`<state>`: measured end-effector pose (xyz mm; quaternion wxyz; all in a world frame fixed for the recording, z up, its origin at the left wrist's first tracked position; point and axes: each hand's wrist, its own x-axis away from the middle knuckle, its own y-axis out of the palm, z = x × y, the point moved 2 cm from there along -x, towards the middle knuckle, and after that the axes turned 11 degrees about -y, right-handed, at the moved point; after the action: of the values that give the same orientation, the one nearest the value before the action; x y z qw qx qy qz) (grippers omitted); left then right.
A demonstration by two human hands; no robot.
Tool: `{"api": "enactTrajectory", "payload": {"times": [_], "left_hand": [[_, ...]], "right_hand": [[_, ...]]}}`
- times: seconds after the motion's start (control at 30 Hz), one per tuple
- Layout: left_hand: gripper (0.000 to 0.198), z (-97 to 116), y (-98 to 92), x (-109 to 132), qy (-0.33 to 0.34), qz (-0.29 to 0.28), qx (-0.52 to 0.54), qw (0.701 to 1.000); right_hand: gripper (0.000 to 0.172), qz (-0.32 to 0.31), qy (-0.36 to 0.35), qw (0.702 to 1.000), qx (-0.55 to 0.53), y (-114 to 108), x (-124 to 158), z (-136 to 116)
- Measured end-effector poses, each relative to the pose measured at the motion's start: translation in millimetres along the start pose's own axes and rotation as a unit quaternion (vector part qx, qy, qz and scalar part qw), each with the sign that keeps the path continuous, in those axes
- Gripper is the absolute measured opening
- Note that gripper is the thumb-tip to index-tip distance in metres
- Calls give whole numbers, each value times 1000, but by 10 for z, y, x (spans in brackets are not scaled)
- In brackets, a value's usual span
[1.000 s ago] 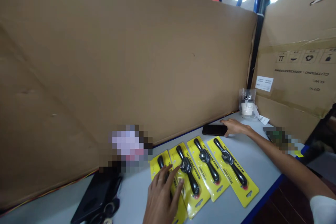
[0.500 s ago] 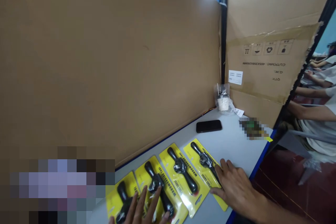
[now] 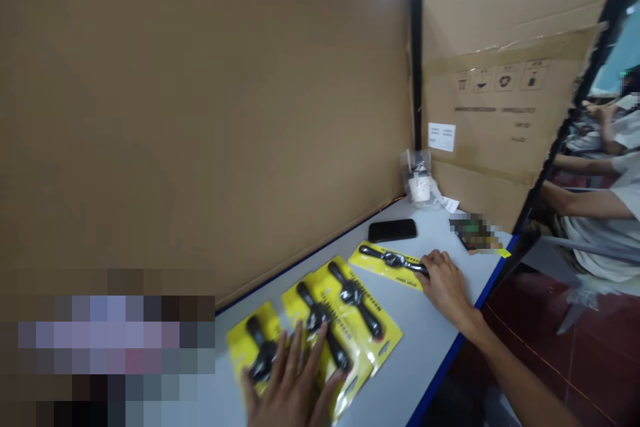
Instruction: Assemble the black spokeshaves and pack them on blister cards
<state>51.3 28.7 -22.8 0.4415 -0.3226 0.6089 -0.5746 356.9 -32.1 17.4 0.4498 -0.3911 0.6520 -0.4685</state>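
Note:
Several spokeshaves with black handles lie in yellow blister packs on the grey table. My left hand (image 3: 295, 380) is spread with its fingers apart over the left spokeshave pack (image 3: 257, 330) and the middle spokeshave pack (image 3: 313, 307), hiding their near parts. Beside these, a third spokeshave pack (image 3: 353, 297) partly overlaps the middle one. Closed around the near end of the rightmost spokeshave pack (image 3: 390, 259) is my right hand (image 3: 447, 283). That pack is turned away from the others and looks narrow from here; its gripped end is hidden by the fingers.
Behind the packs lies a black phone (image 3: 393, 230). A bagged white item (image 3: 421, 183) stands in the corner, with a blurred-out item (image 3: 475, 233) to its right. Cardboard walls (image 3: 300, 113) border the table (image 3: 400, 360). Other people (image 3: 600, 193) sit beyond the right edge.
My right hand has turned the rightmost pack and shifted it away from the row. My left hand has moved right, and the middle packs now sit closer together, overlapping. The view has shifted slightly.

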Motion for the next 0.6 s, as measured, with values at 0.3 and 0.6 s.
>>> {"api": "enactTrajectory", "payload": {"times": [0.3, 0.6], "left_hand": [[69, 663, -126, -347, -47, -35, 37, 998], [67, 209, -142, -122, 50, -46, 86, 994]], "right_hand": [[48, 54, -212, 973, -76, 163, 43, -444], [51, -31, -310, 949, -53, 442, 98, -526]]}}
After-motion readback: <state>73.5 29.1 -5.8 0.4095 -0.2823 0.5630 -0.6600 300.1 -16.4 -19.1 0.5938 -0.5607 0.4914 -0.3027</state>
